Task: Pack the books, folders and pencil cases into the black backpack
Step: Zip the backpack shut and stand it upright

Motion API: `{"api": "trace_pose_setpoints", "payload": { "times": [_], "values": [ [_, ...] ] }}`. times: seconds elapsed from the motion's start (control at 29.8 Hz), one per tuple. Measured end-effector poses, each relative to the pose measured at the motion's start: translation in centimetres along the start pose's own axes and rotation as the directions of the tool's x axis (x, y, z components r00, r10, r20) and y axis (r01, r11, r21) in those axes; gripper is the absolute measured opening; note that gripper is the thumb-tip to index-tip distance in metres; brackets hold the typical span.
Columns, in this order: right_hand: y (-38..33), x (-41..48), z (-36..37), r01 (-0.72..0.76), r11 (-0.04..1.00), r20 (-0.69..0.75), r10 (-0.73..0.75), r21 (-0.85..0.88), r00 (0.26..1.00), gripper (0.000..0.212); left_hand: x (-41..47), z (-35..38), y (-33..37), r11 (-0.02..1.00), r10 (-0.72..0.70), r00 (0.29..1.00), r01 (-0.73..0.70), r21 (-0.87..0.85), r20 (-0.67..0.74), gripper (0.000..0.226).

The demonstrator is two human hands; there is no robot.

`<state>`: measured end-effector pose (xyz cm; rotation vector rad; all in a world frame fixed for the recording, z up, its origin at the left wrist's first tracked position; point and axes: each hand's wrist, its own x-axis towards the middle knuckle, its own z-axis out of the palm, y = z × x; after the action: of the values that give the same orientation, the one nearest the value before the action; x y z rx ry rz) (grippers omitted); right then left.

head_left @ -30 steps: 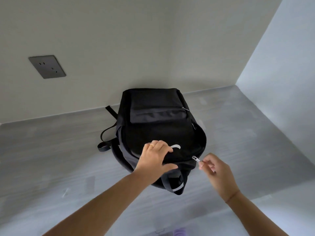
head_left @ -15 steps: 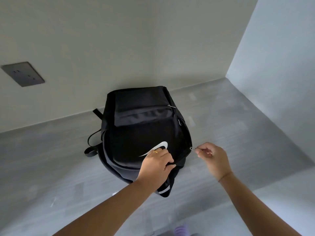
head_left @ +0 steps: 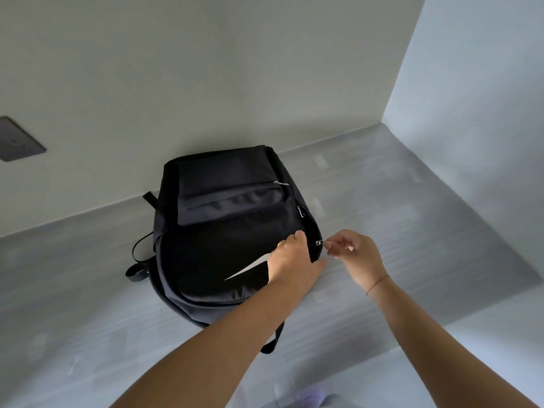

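Pinching zipper pull (head_left: 319,242) with right grip (head_left: 353,254) at right edge of black backpack (head_left: 229,231). Clamping left grip (head_left: 291,260) on fabric just beside. Probably needs pulling away along that edge

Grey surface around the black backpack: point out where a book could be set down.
Bare grey surface lies left of the black backpack, past its strap loop, and right of it toward the side wall. Crowded: the backpack's right edge, where the left hand grips and the right hand pinches the zipper pull.
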<state>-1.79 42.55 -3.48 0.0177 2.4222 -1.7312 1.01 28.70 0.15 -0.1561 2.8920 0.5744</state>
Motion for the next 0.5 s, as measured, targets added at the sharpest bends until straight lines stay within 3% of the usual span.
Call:
{"api": "trace_pose_setpoints", "payload": {
  "times": [0.2,0.5],
  "values": [
    [0.6,1.9,-0.1,0.046,0.989,-0.01,-0.048,-0.142,0.999,0.016,0.7,1.0,0.5,0.988,0.004,0.998,-0.013,-0.152,-0.06,0.014],
    [-0.2,8.0,1.4,0.065,0.978,-0.112,-0.088,-0.2,0.99,0.012,-0.3,1.7,0.0,0.976,0.026,0.99,-0.056,-0.209,-0.142,0.017]
  ]
}}
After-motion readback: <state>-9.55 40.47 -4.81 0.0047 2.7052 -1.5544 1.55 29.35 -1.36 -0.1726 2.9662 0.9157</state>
